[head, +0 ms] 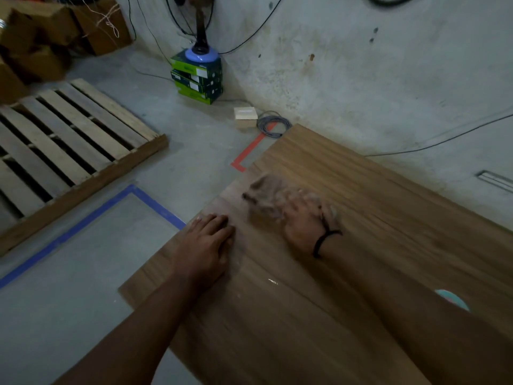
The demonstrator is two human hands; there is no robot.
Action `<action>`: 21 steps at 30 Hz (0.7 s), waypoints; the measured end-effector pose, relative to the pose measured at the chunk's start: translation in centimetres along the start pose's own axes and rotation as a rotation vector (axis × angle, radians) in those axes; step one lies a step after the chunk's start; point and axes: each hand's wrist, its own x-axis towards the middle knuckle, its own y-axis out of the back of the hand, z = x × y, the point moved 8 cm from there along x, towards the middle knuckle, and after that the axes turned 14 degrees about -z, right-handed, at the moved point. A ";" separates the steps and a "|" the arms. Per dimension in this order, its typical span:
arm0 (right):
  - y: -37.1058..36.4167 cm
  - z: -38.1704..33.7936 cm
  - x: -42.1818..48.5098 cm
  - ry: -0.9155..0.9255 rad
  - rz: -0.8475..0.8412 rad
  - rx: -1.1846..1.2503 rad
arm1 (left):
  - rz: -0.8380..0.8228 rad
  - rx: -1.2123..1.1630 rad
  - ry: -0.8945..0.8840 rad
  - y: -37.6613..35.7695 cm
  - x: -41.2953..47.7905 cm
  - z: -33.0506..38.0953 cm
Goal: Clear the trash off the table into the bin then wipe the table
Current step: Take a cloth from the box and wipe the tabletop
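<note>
Left hand (206,245): palm down on the worktop (361,273), fingers straight and close together, pointing to the far side, right at the worktop's left edge. Bare forearm behind it, reaching back to the near left of the view.

Right hand (305,222): further in and to the right, laid on top of the cloth (263,195), holding it down against the wood. Fingers smeared by blur; flat or curled into the fabric, impossible to tell. Black band (326,240) round the wrist.

Cloth: grey-brown, crumpled, blurred, spilling out from under the right hand toward the far left, near the worktop's left edge. Just beyond the left fingertips, apart from them.

Worktop: brown wood grain, one corner at the far middle, widening toward the near right. Small glint of light near its middle. Pale teal patch (452,300) at the near right, too little of it in view to name.

Beyond the left edge, grey floor (55,315). Blue tape (83,226) in an angled outline near the left hand; orange tape (249,151) in an L beside the far corner. Wooden pallet (69,151) flat on the floor at the left. Small pale box (245,116) and a coil of grey cable (273,125) just beside each other by the foot of the wall (388,79). Further off, a stack of green boxes (198,79) with the blue base of a fan (201,54) on top. Cardboard boxes (41,37) heaped in the far left corner. Wall stained, black cables trailing across it.
</note>
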 end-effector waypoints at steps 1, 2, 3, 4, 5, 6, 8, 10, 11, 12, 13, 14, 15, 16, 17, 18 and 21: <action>0.6 2.4 1.7 -0.053 0.004 0.063 | -0.004 0.006 0.004 0.0 0.0 0.1; 1.2 5.2 3.3 -0.123 -0.004 0.101 | -0.008 0.012 0.008 0.0 -0.1 0.1; 1.7 8.2 4.6 -0.211 -0.023 0.133 | -0.008 0.017 0.009 0.0 -0.1 0.1; 2.0 11.1 5.6 -0.307 -0.036 0.155 | -0.007 0.021 0.009 0.1 -0.2 0.2; 2.0 13.1 6.1 -0.381 -0.047 0.181 | -0.007 0.023 0.010 0.1 -0.2 0.2; 1.7 14.0 6.3 -0.416 -0.056 0.194 | -0.005 0.027 0.011 0.2 -0.2 0.2; 0.5 12.3 5.9 -0.374 -0.037 0.213 | 0.017 0.037 0.009 0.4 -0.4 0.4; -0.6 7.1 3.2 -0.251 -0.002 0.172 | 0.027 0.036 0.010 0.6 -0.5 0.5; -1.2 4.1 1.3 -0.175 0.034 0.132 | 0.021 0.031 0.017 0.6 -0.5 0.5; -1.7 1.3 -0.8 -0.093 0.063 0.086 | 0.015 0.026 0.022 0.5 -0.5 0.5; -2.1 -1.0 -2.8 -0.023 0.072 0.045 | 0.009 0.024 0.023 0.4 -0.5 0.5; -2.5 -2.2 -4.2 0.025 0.070 0.018 | 0.004 0.024 0.021 0.3 -0.5 0.5; -3.1 -2.2 -4.4 0.050 0.054 -0.001 | 0.005 0.026 0.016 0.4 -0.5 0.6; -3.3 -1.3 -4.0 0.051 0.034 -0.013 | 0.012 0.029 0.011 0.5 -0.5 0.7; -2.8 0.3 -3.1 0.024 0.029 0.001 | 0.019 0.032 0.007 0.5 -0.5 0.8; -2.1 2.7 -1.7 -0.033 0.031 0.038 | 0.023 0.035 0.004 0.6 -0.5 0.8; 0.2 12.2 1.7 -0.289 0.012 0.172 | 0.015 0.032 0.002 0.5 -0.4 0.7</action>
